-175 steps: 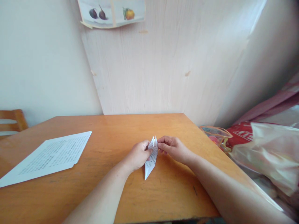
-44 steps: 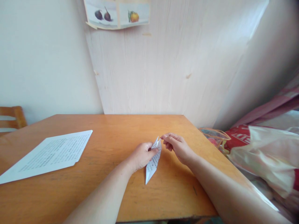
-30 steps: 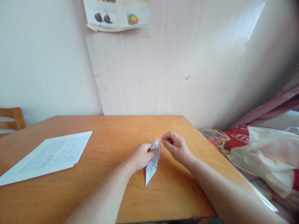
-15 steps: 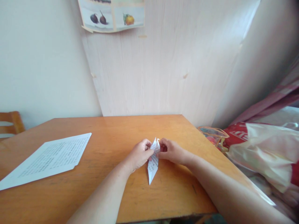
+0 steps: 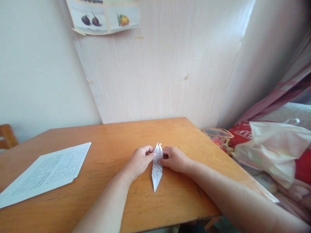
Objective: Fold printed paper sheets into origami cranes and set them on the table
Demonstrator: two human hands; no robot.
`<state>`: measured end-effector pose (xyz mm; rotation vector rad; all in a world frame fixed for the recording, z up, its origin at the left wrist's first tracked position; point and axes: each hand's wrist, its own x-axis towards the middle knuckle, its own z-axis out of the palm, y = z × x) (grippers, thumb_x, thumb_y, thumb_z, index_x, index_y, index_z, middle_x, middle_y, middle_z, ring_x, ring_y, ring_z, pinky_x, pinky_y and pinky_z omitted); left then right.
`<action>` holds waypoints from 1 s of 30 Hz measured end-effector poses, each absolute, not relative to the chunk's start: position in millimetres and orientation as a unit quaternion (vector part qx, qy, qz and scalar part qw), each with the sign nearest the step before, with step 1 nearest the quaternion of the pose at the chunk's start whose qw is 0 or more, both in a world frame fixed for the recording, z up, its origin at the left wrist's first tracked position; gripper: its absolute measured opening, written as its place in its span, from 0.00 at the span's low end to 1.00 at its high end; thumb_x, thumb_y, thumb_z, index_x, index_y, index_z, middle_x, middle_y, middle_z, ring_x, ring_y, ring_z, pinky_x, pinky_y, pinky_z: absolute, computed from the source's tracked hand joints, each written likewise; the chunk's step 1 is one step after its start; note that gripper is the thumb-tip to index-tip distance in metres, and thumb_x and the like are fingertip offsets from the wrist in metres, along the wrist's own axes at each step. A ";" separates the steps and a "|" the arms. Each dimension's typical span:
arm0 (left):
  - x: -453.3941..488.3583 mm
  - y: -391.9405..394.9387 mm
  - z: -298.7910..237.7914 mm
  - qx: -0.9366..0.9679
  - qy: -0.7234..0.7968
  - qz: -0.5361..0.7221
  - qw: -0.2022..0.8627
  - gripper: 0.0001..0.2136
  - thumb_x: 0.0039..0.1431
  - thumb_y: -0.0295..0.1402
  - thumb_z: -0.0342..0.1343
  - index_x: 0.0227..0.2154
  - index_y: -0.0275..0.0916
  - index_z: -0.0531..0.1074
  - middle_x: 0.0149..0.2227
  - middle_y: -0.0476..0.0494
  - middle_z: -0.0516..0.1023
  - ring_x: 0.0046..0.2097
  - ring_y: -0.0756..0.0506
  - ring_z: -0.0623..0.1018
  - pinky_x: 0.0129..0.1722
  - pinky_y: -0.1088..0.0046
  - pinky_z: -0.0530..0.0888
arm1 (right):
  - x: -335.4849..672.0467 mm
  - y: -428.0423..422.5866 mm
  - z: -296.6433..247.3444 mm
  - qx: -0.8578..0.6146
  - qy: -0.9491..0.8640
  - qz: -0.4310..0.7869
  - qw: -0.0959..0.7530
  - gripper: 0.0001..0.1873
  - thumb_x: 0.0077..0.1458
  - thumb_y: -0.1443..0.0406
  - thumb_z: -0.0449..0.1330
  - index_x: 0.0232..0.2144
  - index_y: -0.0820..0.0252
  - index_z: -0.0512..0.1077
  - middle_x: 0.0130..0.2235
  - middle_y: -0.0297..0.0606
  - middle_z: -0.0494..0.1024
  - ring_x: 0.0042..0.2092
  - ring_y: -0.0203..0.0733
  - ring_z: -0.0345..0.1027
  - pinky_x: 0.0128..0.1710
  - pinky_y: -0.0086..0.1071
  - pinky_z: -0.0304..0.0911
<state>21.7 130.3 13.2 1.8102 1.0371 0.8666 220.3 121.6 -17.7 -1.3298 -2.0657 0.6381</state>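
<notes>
A folded strip of printed white paper (image 5: 157,170) is held upright-lengthwise over the wooden table, one long point toward me and two narrow tips at the far end. The right one of those tips is bent over at its end. My left hand (image 5: 142,160) pinches the paper's left edge near the split, thumb on top. On the opposite edge, my right hand (image 5: 175,159) pinches it between thumb and curled fingers. Some fingertips of both hands are hidden behind the paper.
Sheets of printed paper (image 5: 52,171) lie at left on the table (image 5: 109,200). Beyond the table's right edge are a white plastic bag (image 5: 272,149), a red bag (image 5: 240,132) and a clear bag with orange trim (image 5: 217,134). A chair (image 5: 9,136) stands far left.
The whole view has shifted and tilted slightly. My left fingers sit a little higher on the folded paper, near its split. Both hands keep their hold.
</notes>
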 end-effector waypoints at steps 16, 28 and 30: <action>23.4 126.3 18.1 0.702 0.415 0.423 0.394 0.07 0.53 0.33 0.61 0.34 0.38 0.72 0.33 0.48 0.77 0.37 0.46 0.76 0.40 0.71 0.72 | 218.3 117.9 -12.8 -0.510 -0.771 0.242 0.294 0.04 0.51 0.66 0.62 0.25 0.59 0.72 0.27 0.30 0.74 0.29 0.35 0.65 0.28 0.27 0.54; 28.3 118.8 26.3 0.718 0.414 0.431 0.355 0.05 0.56 0.34 0.58 0.33 0.39 0.72 0.32 0.49 0.75 0.35 0.47 0.73 0.39 0.72 0.69 | 217.1 115.9 -10.7 -0.504 -0.773 0.243 0.300 0.03 0.50 0.67 0.62 0.25 0.59 0.72 0.28 0.31 0.75 0.29 0.36 0.65 0.28 0.27 0.54; 28.5 118.8 26.6 0.722 0.411 0.429 0.355 0.05 0.56 0.35 0.58 0.32 0.39 0.72 0.32 0.49 0.75 0.36 0.47 0.73 0.39 0.72 0.69 | 217.3 115.6 -10.0 -0.502 -0.774 0.244 0.299 0.03 0.50 0.68 0.62 0.25 0.59 0.72 0.28 0.31 0.75 0.29 0.36 0.65 0.28 0.27 0.54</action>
